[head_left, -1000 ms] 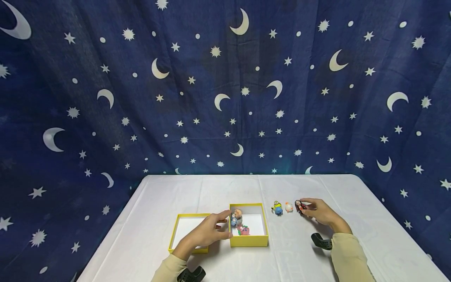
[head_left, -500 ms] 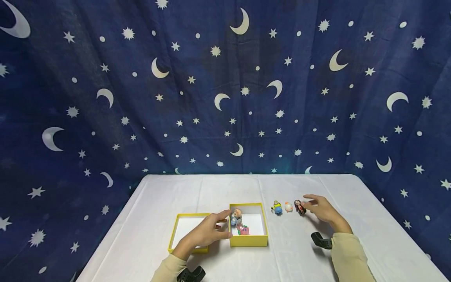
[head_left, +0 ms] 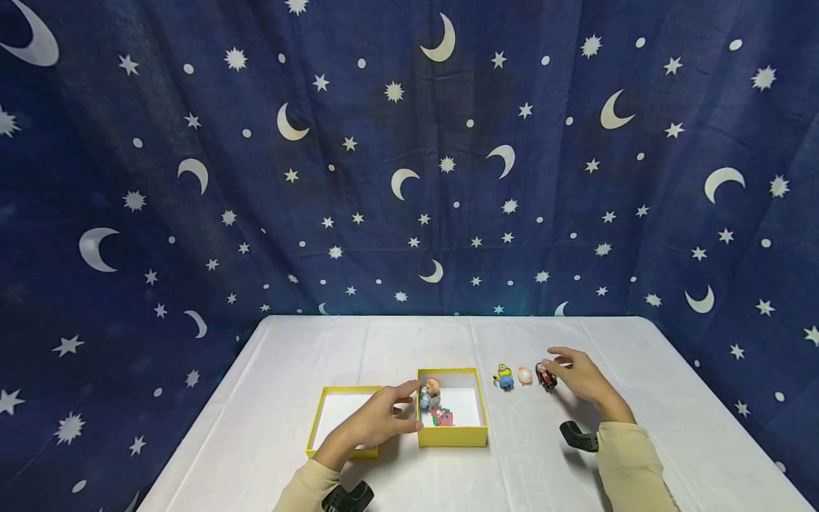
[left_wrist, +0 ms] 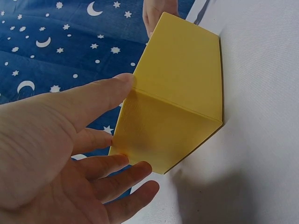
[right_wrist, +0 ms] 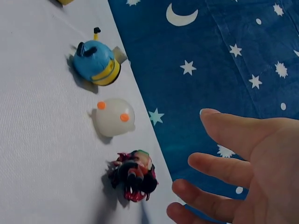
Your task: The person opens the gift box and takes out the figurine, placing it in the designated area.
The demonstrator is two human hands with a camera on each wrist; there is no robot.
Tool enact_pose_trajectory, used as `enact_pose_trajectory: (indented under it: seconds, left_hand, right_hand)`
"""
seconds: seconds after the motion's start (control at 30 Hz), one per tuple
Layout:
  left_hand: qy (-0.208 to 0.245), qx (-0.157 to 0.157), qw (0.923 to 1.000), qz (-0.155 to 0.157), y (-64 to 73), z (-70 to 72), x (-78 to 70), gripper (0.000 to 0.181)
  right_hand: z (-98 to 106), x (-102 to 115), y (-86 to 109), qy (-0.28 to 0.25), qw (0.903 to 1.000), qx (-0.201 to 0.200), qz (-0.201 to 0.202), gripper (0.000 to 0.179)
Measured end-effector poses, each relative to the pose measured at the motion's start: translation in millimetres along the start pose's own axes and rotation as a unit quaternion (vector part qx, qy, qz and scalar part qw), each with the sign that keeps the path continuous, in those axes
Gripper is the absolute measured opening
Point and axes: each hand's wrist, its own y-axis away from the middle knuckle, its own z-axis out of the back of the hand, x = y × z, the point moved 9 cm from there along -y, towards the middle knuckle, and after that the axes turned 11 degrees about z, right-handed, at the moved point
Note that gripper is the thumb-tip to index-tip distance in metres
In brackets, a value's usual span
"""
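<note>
My left hand (head_left: 379, 418) touches the left side of the open yellow box (head_left: 452, 437), its thumb and fingertips against the walls in the left wrist view. Inside lie a pink figurine (head_left: 443, 417) and others, one with a light-brown top (head_left: 432, 386). Spread fingers on my right hand (head_left: 584, 375) hold nothing; it hovers just beside a dark-haired figurine (head_left: 546, 378). To the left of that figurine, in a row, are a small white round toy with orange spots (right_wrist: 114, 117) and a yellow-and-blue minion figurine (right_wrist: 95, 64).
A shallow yellow-rimmed box lid (head_left: 334, 414) lies left of the box, partly behind my left hand. Everything sits on a white-covered table (head_left: 531, 462). A dark blue curtain (head_left: 358, 192) with moons and stars hangs behind.
My right hand has let go of the dark-haired figurine and lifted slightly up and to the left. The figurine stays at the end of the row. My left hand has not moved.
</note>
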Motion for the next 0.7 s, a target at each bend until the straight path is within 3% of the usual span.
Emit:
enact_pose_trajectory:
  seconds: [0.4, 0.7]
  left_hand:
    - [0.006, 0.003, 0.9999, -0.011, -0.8, -1.4, -0.1, 0.072]
    - [0.006, 0.001, 0.9999, -0.011, -1.5, -0.4, 0.6, 0.072]
  right_hand:
    - [-9.5, 21.0, -3.3, 0.012, 0.9999, 0.001, -0.007, 0.053]
    - [-18.2, 39.3, -11.3, 0.008, 0.9988, -0.015, 0.045, 0.049]
